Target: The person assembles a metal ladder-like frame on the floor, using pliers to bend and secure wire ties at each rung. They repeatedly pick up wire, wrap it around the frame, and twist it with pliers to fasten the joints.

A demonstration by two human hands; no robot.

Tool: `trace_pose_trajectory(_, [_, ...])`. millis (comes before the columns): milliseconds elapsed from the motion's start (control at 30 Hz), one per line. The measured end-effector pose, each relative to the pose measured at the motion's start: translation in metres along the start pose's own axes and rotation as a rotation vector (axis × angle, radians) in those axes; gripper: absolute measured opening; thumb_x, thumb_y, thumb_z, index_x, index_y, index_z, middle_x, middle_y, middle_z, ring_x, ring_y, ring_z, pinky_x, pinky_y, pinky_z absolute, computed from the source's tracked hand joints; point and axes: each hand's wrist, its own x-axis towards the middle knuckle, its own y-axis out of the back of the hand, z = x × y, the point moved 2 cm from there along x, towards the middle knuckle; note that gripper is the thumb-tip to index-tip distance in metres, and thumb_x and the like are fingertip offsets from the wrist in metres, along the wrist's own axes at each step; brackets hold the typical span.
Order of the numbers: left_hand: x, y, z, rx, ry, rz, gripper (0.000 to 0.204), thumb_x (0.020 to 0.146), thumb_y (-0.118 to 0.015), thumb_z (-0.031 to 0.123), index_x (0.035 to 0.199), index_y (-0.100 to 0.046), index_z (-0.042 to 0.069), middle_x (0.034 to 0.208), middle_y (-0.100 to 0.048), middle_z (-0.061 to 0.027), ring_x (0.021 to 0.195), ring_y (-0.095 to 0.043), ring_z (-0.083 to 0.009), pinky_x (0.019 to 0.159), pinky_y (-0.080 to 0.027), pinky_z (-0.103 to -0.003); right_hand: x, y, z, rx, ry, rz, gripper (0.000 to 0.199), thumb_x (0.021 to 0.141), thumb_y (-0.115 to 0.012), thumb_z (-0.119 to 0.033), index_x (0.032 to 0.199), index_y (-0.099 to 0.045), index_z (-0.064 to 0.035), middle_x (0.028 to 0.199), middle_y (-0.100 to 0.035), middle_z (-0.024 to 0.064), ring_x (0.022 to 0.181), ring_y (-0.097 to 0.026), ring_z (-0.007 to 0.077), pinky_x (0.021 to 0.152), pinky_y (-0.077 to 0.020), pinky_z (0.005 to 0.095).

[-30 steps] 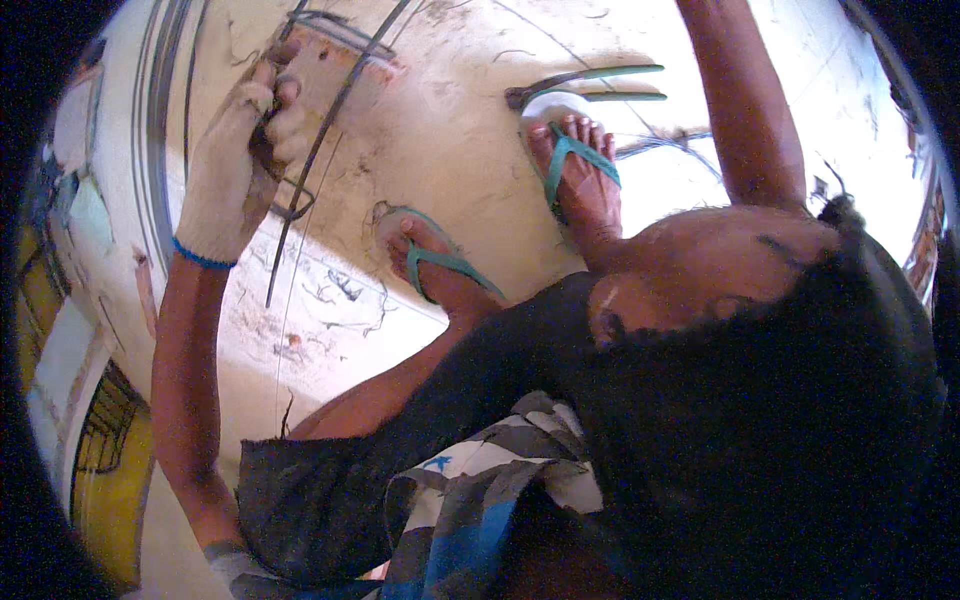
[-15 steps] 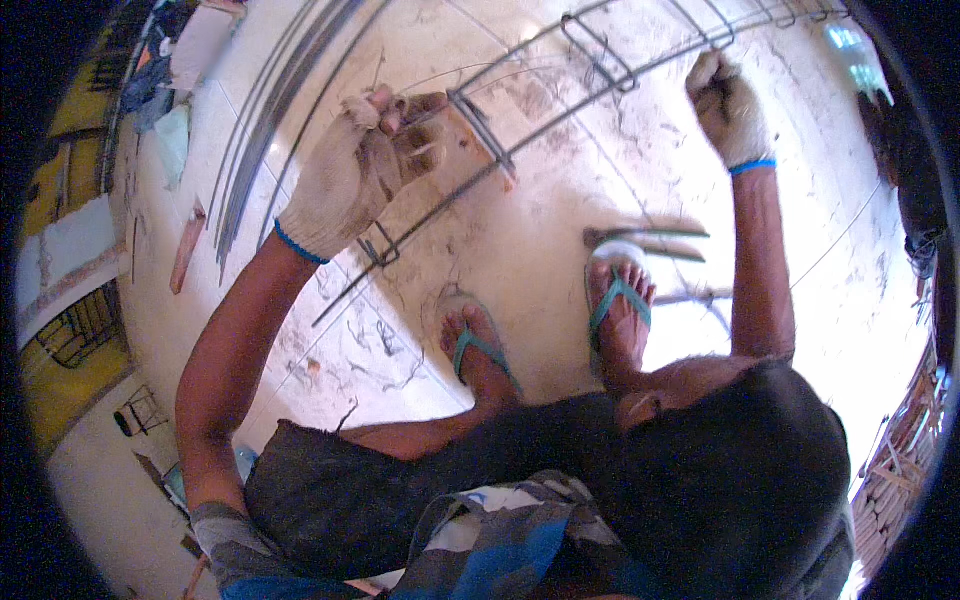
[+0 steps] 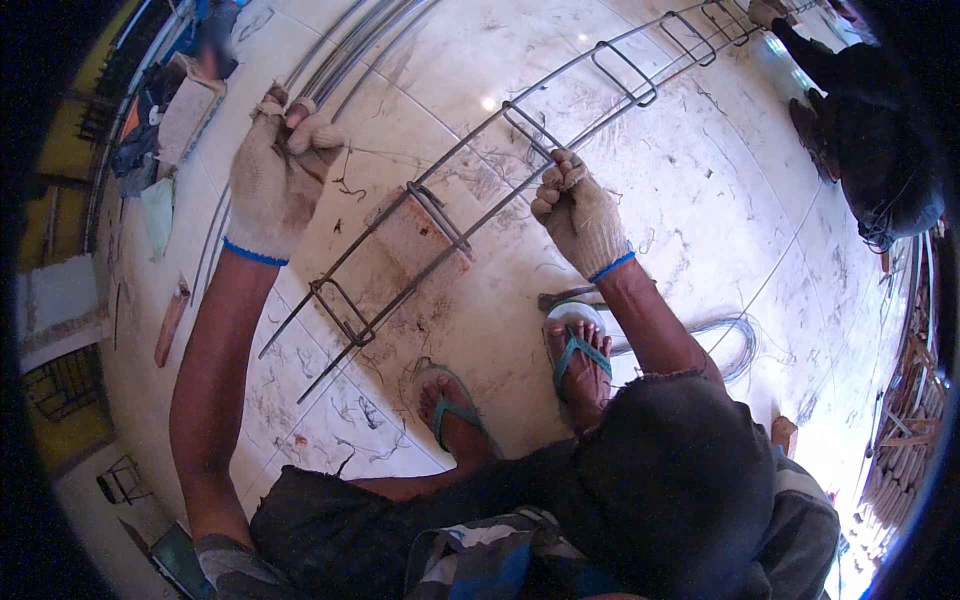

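My left hand point(image 3: 280, 180), in a knitted off-white glove with a blue cuff, is raised left of a rebar cage point(image 3: 425, 270). Its fingers are pinched; a thin wire point(image 3: 385, 156) trails from beside the fingertips toward the cage. Gloved alike, my right hand point(image 3: 580, 215) has its fingers curled closed against the cage's near long bar, beside a rectangular stirrup point(image 3: 530, 132). Whatever sits between those fingers is hidden. Slanting from lower left to upper right, the cage has several stirrups, and its near end rests over a reddish block point(image 3: 410, 235).
Long loose steel bars point(image 3: 350, 50) lie at the upper left. A dark-handled tool point(image 3: 560, 298) is beside my right sandal point(image 3: 578, 360), near a wire coil point(image 3: 735, 350). A co-worker in dark clothing point(image 3: 880, 150) is at the upper right. Wire scraps litter the tiled floor.
My right hand has come down and left from the upper right to the cage's near bar. The left hand has shifted left, away from the cage. The co-worker shows more in view.
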Motion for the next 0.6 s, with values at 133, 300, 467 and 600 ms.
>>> trace_pose_trajectory(133, [0.004,-0.019,0.0,-0.078,-0.036,-0.133,0.029,0.114,-0.043,0.027,0.129,-0.052,0.004,0.105,-0.057,-0.0071,0.092,-0.062,-0.0224,0.092,-0.056,-0.041,-0.002,-0.019,-0.007,-0.079,0.091,-0.069,0.017,0.1,-0.055,-0.006,0.116,-0.057,-0.0102,0.086,-0.052,0.0007,0.072,-0.047,0.0142,0.069,-0.044,0.0294])
trace_pose_trajectory(300, [-0.031,-0.066,-0.077,0.315,-0.048,0.42,0.036,0.112,-0.046,0.034,0.129,-0.055,0.004,0.097,-0.055,-0.0047,0.091,-0.061,-0.0183,0.094,-0.055,-0.042,-0.001,-0.026,-0.001,-0.098,0.094,-0.02,0.016,0.101,-0.056,-0.007,0.117,-0.057,-0.0105,0.085,-0.051,0.0001,0.072,-0.045,0.0136,0.068,-0.0427,0.0291])
trace_pose_trajectory(467, [-0.046,-0.07,-0.096,0.105,0.396,0.067,0.035,0.113,-0.045,0.035,0.129,-0.056,0.006,0.089,-0.054,-0.0023,0.083,-0.057,-0.0154,0.091,-0.058,-0.039,-0.012,-0.037,0.012,-0.196,0.038,-0.057,0.019,0.105,-0.057,-0.015,0.123,-0.056,-0.0075,0.084,-0.049,-0.0014,0.071,-0.044,0.0116,0.067,-0.0404,0.0277])
trace_pose_trajectory(600, [-0.056,-0.059,-0.113,0.543,0.707,0.157,0.037,0.114,-0.044,0.037,0.125,-0.06,0.005,0.081,-0.052,0.002,0.07,-0.047,-0.0098,0.07,-0.052,-0.028,-0.022,-0.055,0.015,-0.568,0.033,-0.126,0.031,0.108,-0.053,-0.021,0.133,-0.057,-0.0017,0.078,-0.043,-0.0032,0.067,-0.039,0.0089,0.063,-0.0354,0.0256])
